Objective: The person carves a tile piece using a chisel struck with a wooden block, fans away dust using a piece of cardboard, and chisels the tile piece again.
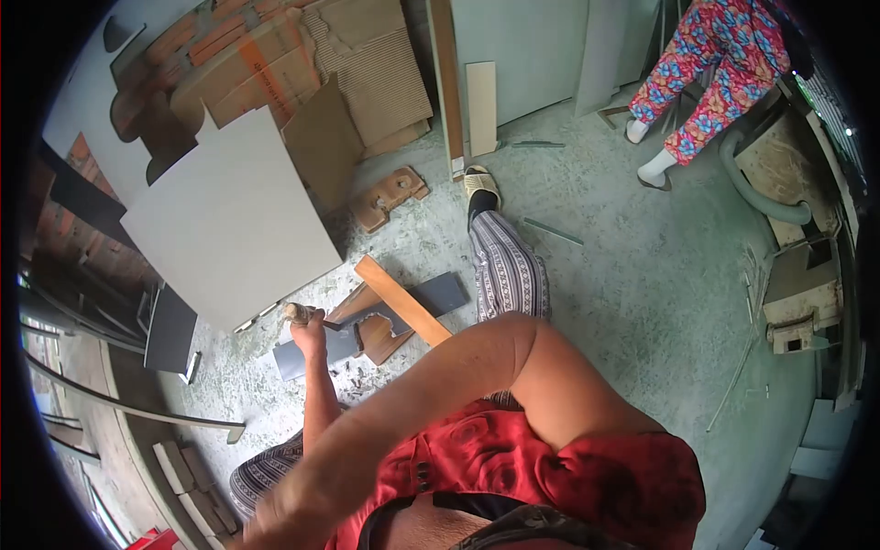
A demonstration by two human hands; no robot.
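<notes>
Concrete floor (632,284), tool (298,313) in grip

Large pale panel (234,220) leans at left, near cardboard (376,82). On the floor: dark grey board (440,294), crossed by orange-brown wooden strip (401,298); beside the strip, brown wooden piece (383,341) over the board. Right hand (291,502) blurred, lower left; finger state cannot be told. Left hand (310,338) closed round the wooden-handled tool, near the board's left end
</notes>
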